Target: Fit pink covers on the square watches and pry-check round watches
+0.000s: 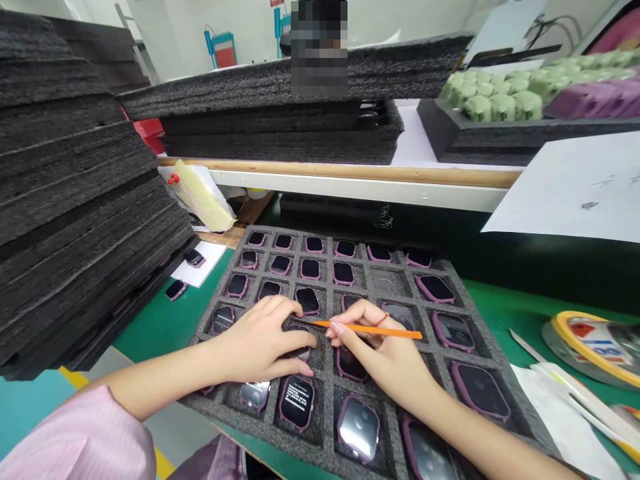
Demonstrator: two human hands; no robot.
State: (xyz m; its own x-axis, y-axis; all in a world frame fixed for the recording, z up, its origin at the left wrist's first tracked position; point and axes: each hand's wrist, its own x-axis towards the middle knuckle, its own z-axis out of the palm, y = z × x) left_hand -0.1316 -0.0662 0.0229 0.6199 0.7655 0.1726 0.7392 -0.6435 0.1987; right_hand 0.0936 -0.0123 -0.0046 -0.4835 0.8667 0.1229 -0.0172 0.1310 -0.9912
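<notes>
A dark grey foam tray (390, 283) lies on the green table, its square pockets filled with several pink-cased smartwatch bodies. My left hand (265, 340) rests on the tray with fingers curled around one watch body (300, 330) in a middle pocket. My right hand (385, 350) pinches a thin orange stick (373, 329), whose tip points left at that same watch. One watch (297, 400) near the front edge shows white text on its lit screen. A few front watches carry shiny protective film.
Tall stacks of black foam trays (75, 173) rise at the left and on the wooden-edged shelf (350, 175) behind. Green and purple parts (500, 97) fill a tray at back right. White paper (575, 187) overhangs the shelf. A tape roll (595, 343) lies at right. Loose watches (176, 289) sit at left.
</notes>
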